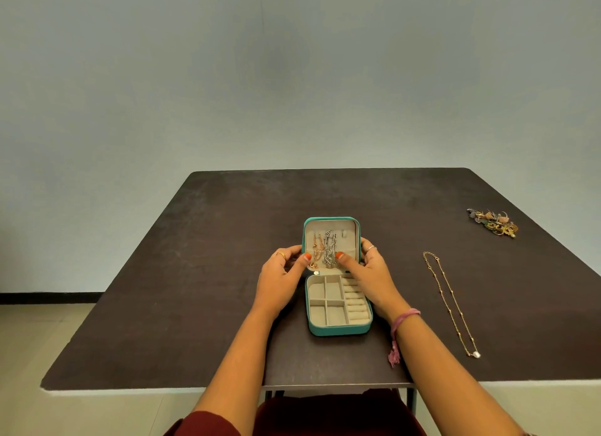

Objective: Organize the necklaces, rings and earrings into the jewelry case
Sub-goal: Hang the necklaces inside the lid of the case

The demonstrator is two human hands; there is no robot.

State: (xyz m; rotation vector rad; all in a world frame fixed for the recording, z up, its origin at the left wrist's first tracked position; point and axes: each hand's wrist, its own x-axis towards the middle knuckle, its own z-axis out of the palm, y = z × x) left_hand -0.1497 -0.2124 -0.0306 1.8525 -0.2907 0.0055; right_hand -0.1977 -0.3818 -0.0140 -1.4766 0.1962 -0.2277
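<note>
Gripping the jewelry case (338, 330) lid, both hands (282, 274); thumbs inside.

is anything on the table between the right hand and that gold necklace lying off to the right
Nothing visible. The right hand is at the open jewelry case, and only bare table lies between it and the gold necklace.

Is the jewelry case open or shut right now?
Open. The jewelry case has its lid raised, two chains hanging inside it, and the beige compartments of the base showing. Both hands grip the lid's sides.
</note>
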